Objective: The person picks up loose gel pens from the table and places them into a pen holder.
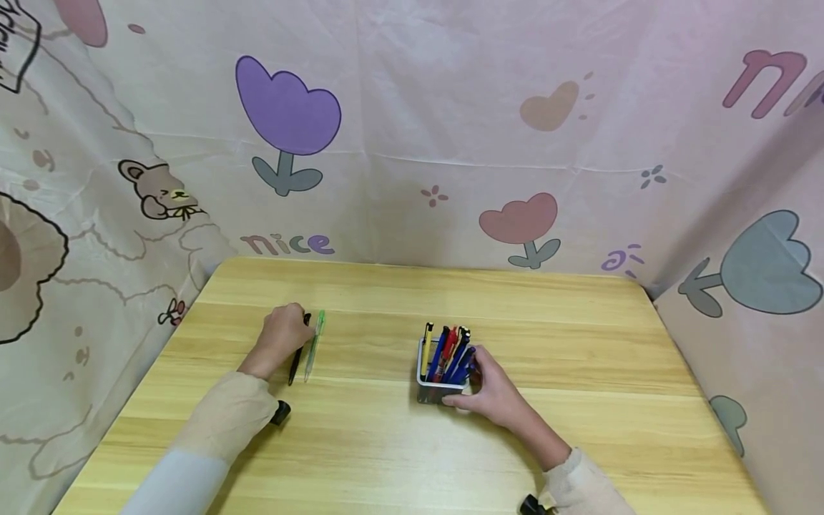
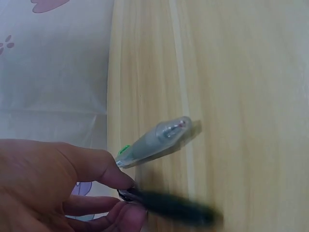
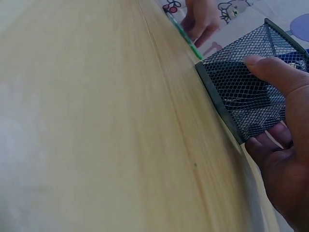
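My left hand (image 1: 283,335) pinches the upper end of a black pen (image 1: 296,365) between thumb and fingertips; in the left wrist view that pen (image 2: 178,209) is blurred. Just right of it lies a green pen with a clear barrel (image 1: 312,355), close to my thumb. My right hand (image 1: 492,392) grips the right side of a black mesh pen holder (image 1: 433,393), thumb on the front wall. Upright in the holder stand several pens, among them a yellow pen (image 1: 425,354), a red pen (image 1: 445,355) and blue ones. The right wrist view shows the mesh wall (image 3: 236,82) up close.
The wooden table (image 1: 360,458) carries both hands' work. Behind it and along both sides hangs a printed cloth (image 1: 399,93), meeting the table's back edge. A small black device (image 1: 280,413) sits at the left wrist, another (image 1: 531,505) at the right.
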The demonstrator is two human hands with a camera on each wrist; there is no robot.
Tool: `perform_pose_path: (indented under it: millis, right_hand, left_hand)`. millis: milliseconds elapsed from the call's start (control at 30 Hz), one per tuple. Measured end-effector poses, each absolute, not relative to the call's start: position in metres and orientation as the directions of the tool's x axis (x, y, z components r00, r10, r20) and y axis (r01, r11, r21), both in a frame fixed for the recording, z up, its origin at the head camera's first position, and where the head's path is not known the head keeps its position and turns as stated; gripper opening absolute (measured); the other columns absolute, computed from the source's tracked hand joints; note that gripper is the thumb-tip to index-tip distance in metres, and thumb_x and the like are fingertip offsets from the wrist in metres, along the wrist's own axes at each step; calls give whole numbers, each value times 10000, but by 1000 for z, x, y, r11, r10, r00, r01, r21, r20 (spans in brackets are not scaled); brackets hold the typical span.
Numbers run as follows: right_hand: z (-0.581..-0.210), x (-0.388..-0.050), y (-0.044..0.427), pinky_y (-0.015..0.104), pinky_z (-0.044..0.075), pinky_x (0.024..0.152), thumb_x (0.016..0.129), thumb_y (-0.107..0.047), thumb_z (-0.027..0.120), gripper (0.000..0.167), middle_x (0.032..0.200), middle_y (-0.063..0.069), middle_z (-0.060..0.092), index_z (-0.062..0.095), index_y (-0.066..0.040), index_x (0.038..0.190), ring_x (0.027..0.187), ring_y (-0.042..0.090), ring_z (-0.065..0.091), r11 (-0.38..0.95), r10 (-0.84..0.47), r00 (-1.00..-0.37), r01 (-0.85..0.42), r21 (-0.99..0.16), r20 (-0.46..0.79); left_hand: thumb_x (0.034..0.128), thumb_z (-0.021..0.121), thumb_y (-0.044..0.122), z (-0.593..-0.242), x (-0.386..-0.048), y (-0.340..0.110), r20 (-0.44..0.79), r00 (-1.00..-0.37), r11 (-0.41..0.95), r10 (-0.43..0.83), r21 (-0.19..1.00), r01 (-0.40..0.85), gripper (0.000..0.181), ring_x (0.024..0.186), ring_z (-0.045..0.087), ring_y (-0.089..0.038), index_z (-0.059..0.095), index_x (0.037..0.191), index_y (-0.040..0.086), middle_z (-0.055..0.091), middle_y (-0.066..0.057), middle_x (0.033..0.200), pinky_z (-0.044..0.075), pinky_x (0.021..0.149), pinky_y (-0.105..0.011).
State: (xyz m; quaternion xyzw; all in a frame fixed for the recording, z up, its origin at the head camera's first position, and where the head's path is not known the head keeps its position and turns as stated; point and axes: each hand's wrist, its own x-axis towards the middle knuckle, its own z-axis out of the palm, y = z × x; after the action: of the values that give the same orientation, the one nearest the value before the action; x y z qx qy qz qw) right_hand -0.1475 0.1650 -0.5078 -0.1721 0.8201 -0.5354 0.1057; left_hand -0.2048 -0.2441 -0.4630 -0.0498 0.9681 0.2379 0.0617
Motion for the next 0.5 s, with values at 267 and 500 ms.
perform_pose_path:
  millis: [267, 500]
  right_hand:
    - [-507, -147, 165, 239, 536, 1020, 723, -254, 958, 839, 1304, 100, 653, 487, -88, 1397, 1180, 216, 637, 374, -396, -918, -177, -910, 15]
    - [-506, -148, 165, 236, 526, 1037, 725, -262, 956, 841, 1314, 99, 646, 482, -92, 1398, 1202, 223, 635, 373, -399, -917, -174, -912, 11]
  left_hand:
    - [882, 714, 90, -465, -204, -246, -121, -990, 879, -65, 464, -115, 473, 517, 299, -107, 340, 606, 181, 296, 67, 536, 280, 559, -261]
    - [871, 729, 125, -467, -205, -248, -98, -992, 885, -78, 451, -114, 213, 618, 425, -152, 585, 721, 80, 486, 8, 633, 395, 619, -310]
